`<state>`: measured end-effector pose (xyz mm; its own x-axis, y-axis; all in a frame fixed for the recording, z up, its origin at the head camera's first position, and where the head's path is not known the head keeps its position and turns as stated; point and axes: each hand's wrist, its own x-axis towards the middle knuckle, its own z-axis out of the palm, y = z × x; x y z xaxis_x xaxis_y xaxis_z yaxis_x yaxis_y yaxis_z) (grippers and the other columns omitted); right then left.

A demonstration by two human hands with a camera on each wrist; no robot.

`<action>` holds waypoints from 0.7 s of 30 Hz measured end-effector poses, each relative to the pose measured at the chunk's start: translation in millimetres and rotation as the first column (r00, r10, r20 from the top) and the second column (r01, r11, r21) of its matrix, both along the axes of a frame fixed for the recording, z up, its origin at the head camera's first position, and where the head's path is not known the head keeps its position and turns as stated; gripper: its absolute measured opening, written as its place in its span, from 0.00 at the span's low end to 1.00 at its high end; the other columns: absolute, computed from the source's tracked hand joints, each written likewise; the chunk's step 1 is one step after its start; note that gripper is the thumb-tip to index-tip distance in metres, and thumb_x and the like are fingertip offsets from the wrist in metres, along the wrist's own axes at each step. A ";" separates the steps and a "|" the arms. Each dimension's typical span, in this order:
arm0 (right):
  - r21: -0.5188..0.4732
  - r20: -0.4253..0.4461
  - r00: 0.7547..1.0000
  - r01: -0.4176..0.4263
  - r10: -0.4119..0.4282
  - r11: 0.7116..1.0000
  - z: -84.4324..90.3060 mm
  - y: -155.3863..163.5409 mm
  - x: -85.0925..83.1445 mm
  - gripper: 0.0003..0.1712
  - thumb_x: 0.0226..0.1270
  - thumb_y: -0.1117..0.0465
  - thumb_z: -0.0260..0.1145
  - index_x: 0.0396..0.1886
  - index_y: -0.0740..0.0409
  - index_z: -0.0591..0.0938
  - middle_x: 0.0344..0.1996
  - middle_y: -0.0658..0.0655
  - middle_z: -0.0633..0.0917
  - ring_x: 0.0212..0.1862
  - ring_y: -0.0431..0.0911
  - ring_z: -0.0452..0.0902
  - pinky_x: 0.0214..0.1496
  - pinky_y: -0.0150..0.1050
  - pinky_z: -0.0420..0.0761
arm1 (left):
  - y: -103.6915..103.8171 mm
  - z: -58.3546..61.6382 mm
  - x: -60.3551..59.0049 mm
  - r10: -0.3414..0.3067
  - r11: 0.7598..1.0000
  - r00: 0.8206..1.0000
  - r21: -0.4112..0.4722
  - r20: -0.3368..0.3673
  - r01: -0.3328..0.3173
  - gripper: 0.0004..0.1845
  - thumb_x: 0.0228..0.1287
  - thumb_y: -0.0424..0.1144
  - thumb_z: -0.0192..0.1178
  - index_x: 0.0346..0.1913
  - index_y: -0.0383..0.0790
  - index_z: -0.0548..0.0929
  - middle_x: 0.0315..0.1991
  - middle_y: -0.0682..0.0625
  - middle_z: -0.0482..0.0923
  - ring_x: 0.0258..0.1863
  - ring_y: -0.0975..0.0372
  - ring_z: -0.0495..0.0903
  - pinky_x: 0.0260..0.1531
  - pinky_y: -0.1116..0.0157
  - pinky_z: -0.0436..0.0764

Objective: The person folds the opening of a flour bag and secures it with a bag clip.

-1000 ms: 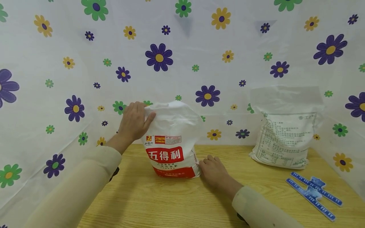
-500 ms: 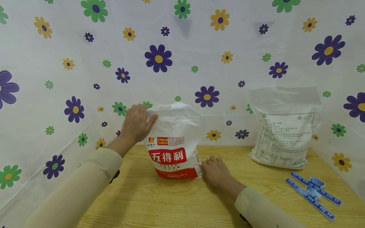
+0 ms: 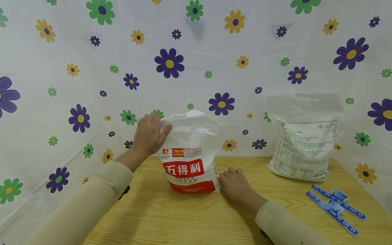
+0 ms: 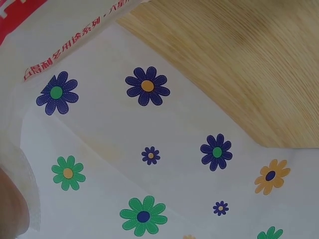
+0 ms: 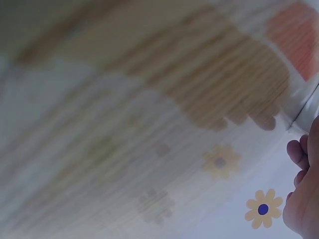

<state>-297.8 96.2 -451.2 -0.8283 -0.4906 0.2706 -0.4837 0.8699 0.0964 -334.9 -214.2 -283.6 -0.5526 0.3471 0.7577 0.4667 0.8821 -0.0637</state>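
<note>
A white flour bag (image 3: 190,149) with red print stands on the table, leaning a little. My left hand (image 3: 150,134) grips its upper left edge, thumb in front and the fingers partly hidden behind. Low on the other side, my right hand (image 3: 235,185) pinches the bag's bottom right corner with curled fingers. The right wrist view shows those fingers (image 5: 301,154) at the bag's white corner (image 5: 301,107). Only part of the left hand (image 4: 11,204) enters the left wrist view, beside the bag's printed lower edge (image 4: 75,42).
Another white bag (image 3: 306,149), with green print, stands at the back right. Two blue bag clips lie in front of it: a rear clip (image 3: 352,211) and a front clip (image 3: 346,225). Flower-patterned sheeting (image 3: 199,88) encloses the wooden table (image 3: 171,221) behind and at the sides.
The red-printed flour bag has shifted slightly to the right and a little nearer, both hands moving along with it. The second bag and the clips stay where they were.
</note>
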 end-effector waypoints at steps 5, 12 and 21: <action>-0.003 0.013 1.000 0.017 -0.017 1.000 0.0 2.2 0.3 0.09 0.74 0.52 0.59 0.42 0.50 0.81 0.37 0.49 0.84 0.41 0.45 0.68 0.49 0.43 0.67 | 2.7 -0.4 1.7 -0.018 1.000 1.000 0.004 -0.008 0.018 0.27 0.74 0.55 0.48 0.50 0.30 0.72 0.32 0.40 0.71 0.33 0.50 0.68 0.41 0.52 0.72; -0.008 0.026 0.999 0.026 -0.026 1.000 2.5 5.9 2.9 0.10 0.75 0.52 0.59 0.40 0.52 0.80 0.32 0.49 0.82 0.39 0.46 0.65 0.46 0.42 0.64 | 7.1 -1.2 4.5 -0.033 0.999 0.999 0.007 0.015 0.033 0.26 0.75 0.55 0.47 0.49 0.30 0.71 0.34 0.40 0.71 0.36 0.48 0.68 0.43 0.50 0.71; 0.008 0.053 0.998 0.043 -0.044 0.999 1.8 12.6 2.6 0.09 0.73 0.53 0.61 0.43 0.51 0.81 0.36 0.48 0.83 0.40 0.45 0.66 0.46 0.42 0.63 | 13.8 -0.1 7.7 -0.053 0.999 0.998 -0.002 0.015 0.053 0.24 0.72 0.52 0.53 0.50 0.30 0.72 0.36 0.39 0.73 0.38 0.48 0.70 0.46 0.49 0.72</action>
